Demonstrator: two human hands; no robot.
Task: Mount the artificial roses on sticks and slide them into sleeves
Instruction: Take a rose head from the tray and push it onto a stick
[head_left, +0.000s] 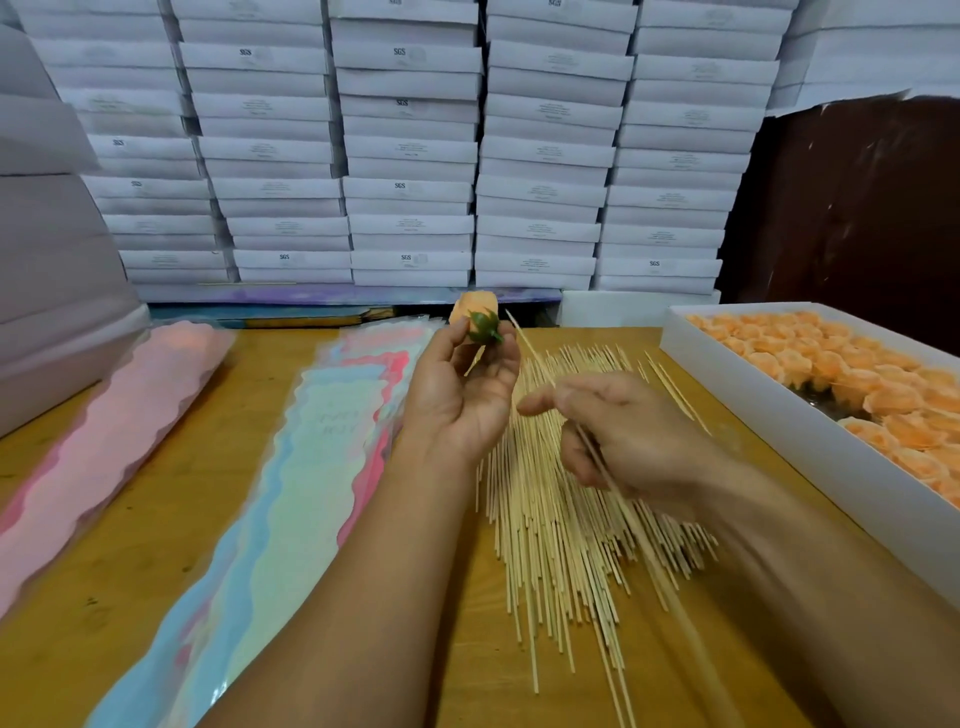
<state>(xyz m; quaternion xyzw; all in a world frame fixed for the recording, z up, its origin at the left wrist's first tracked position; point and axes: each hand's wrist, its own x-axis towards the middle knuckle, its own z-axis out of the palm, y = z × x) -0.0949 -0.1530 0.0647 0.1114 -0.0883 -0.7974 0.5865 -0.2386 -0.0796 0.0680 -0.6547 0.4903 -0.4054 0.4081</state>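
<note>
Over the desk (130, 519), left hand (460, 387) pinches a rose (475, 318); right hand (618, 436) grips a stick (530, 345) just beside it.

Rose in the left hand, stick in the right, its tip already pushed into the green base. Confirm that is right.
Not quite. The left hand holds the rose and the right hand grips the stick, but the head view shows the stick's tip still free beside the rose's green base, not pushed in.

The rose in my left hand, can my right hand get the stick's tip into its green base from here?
Probably yes. The right hand holds the stick, whose tip is just beside the rose with nothing between.
</note>
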